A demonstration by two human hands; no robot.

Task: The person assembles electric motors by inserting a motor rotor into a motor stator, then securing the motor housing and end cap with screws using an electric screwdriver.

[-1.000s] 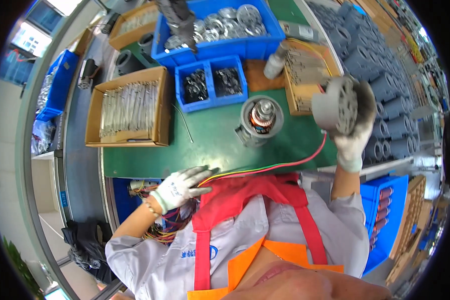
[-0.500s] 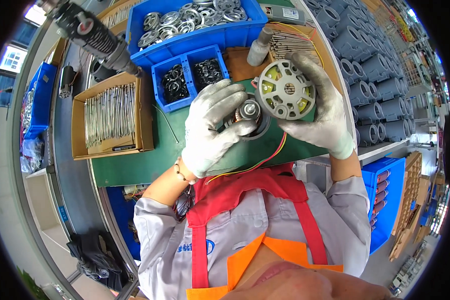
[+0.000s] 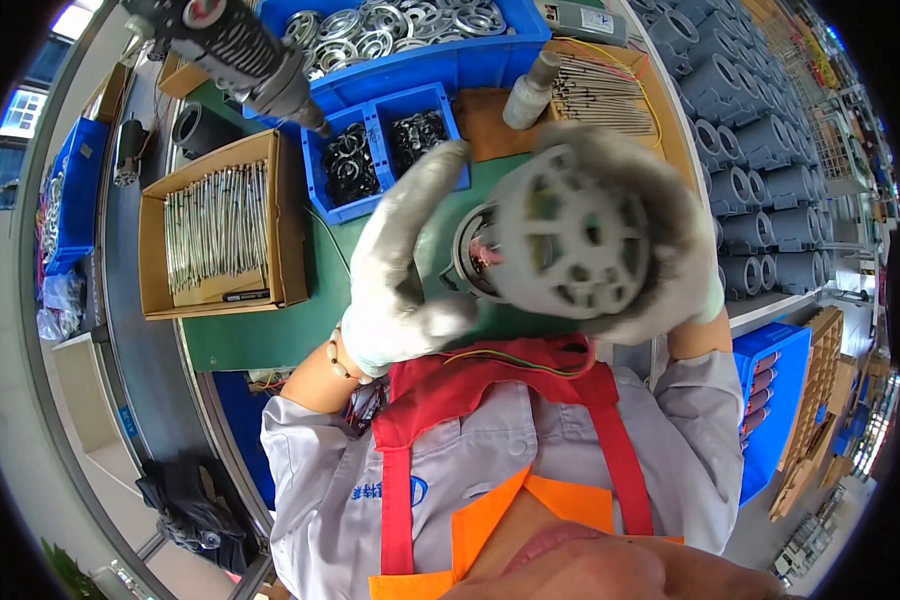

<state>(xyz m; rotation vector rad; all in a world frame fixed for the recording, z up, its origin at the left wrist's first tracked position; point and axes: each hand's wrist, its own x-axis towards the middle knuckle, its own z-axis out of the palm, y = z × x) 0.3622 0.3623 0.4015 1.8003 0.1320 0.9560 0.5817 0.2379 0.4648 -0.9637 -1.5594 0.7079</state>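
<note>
My right hand (image 3: 682, 235), in a smudged white glove, is wrapped round a grey motor housing (image 3: 570, 240) with a vented round end face. Motion blurs both. Left of the housing, a round metal rim (image 3: 467, 250) shows reddish wires inside; whether it is joined to the housing I cannot tell. My left hand (image 3: 395, 270), also gloved, is beside that rim with thumb and fingers spread and nothing in them. Thin yellow and green wires (image 3: 515, 356) run along the red apron below the housing.
A power screwdriver (image 3: 260, 75) hangs at upper left. Behind my hands are a blue bin of metal rings (image 3: 410, 70) and small blue trays (image 3: 342, 208) of black parts. Cardboard boxes of long rods stand left (image 3: 288, 230) and right (image 3: 670, 95). A bottle (image 3: 530, 92) stands between. Grey housings (image 3: 780, 220) fill the right side.
My left hand has come off the armature and opened; the armature shaft no longer shows. My right hand has tilted the housing, so more of its side wall shows.
</note>
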